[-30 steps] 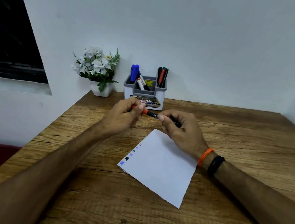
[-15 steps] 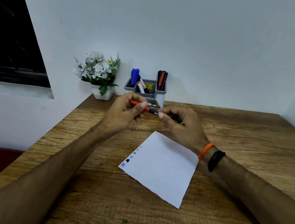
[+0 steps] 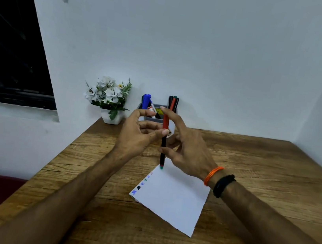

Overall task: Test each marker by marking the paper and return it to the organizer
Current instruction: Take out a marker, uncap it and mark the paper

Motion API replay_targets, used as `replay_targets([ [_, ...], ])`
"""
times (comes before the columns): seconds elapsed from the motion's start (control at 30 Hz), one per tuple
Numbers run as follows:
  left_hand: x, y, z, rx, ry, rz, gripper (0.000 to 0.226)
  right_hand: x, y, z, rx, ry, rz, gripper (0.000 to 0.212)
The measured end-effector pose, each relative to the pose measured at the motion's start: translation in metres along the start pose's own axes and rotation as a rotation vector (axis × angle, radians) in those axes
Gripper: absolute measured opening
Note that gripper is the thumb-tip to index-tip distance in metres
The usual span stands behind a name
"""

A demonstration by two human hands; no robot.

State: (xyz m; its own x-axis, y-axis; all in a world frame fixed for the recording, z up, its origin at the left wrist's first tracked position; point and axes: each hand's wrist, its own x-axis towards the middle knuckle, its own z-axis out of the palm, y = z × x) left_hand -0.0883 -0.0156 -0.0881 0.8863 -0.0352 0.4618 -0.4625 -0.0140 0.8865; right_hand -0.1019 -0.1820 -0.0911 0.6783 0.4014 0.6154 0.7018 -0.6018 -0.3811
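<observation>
A thin marker (image 3: 163, 143) with a red cap and black body stands nearly upright above the far corner of the white paper (image 3: 174, 200), its greenish lower end just over that corner. My right hand (image 3: 189, 152) holds it, thumb on the black body and fingers behind. My left hand (image 3: 139, 137) is loosely curled beside it, thumb tip touching the marker just under the cap. The paper carries several small colour marks (image 3: 143, 183) along its left edge. Behind my hands, the grey organizer (image 3: 158, 106) is partly hidden and holds a blue marker (image 3: 146, 100) and thin markers (image 3: 173, 102).
A white pot of artificial flowers (image 3: 109, 99) stands left of the organizer, at the back corner of the wooden table (image 3: 262, 177). The table's left edge runs diagonally toward me. A white wall rises right behind the organizer, and a dark window (image 3: 9, 59) is at the left.
The marker has swung from lying across between both hands to standing upright in my right hand. My left hand has let go of the red cap end and opened.
</observation>
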Motion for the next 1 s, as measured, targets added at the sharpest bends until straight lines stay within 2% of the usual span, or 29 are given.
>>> replay_targets([
  [0.13,0.003,-0.008,-0.009,0.126,-0.023,-0.065,0.057,0.002,0.005,-0.002,0.057,-0.002,0.030,0.099],
  [0.2,0.004,-0.016,-0.017,0.396,-0.025,-0.078,0.052,0.009,0.008,-0.006,0.073,0.009,0.061,0.099],
  [0.3,0.005,-0.035,-0.029,0.954,-0.110,-0.085,0.051,0.030,0.011,-0.011,0.070,0.028,0.079,0.100],
  [0.4,0.008,-0.055,-0.036,1.202,-0.237,-0.144,0.064,0.057,0.014,-0.011,0.064,0.067,0.078,0.099],
  [0.5,0.010,-0.067,-0.039,1.246,-0.290,-0.189,0.064,0.082,0.018,-0.003,0.062,0.124,0.080,0.101],
  [0.63,0.010,-0.072,-0.040,1.259,-0.258,-0.158,0.064,0.110,0.022,0.016,0.056,0.164,0.087,0.103],
  [0.83,0.010,-0.073,-0.040,1.243,-0.238,-0.157,0.063,0.139,0.020,0.039,-0.018,0.232,0.038,0.093],
  [1.0,0.011,-0.075,-0.041,1.237,-0.232,-0.158,0.063,0.155,0.028,0.048,0.001,0.276,0.095,0.094],
])
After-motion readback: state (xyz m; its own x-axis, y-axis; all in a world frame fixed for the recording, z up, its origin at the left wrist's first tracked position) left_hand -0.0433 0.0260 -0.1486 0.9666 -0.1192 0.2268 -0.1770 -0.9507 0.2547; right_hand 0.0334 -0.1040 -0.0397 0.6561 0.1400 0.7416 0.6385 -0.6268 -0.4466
